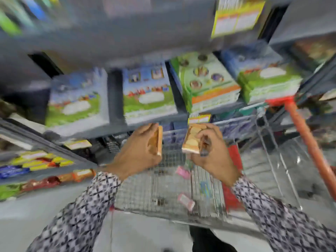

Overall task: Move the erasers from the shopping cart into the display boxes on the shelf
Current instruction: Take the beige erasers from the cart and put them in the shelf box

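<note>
The picture is blurred by motion. My left hand (140,151) grips a flat orange-tan pack (159,140), held on edge above the wire shopping cart (145,197). My right hand (212,155) grips a second orange-tan pack (192,140), its printed face turned up. Both packs hover over the cart's far end, just below the grey shelf edge (116,128). In the cart's basket lie small pink packs (185,201) (182,172) and a light blue one (205,188).
Stacks of green and blue printed books (149,91) fill the shelf ahead. A lower shelf at left holds yellow, blue and red packets (36,164). The cart's orange-red handle (307,139) runs down the right side. A red panel (231,188) stands inside the cart.
</note>
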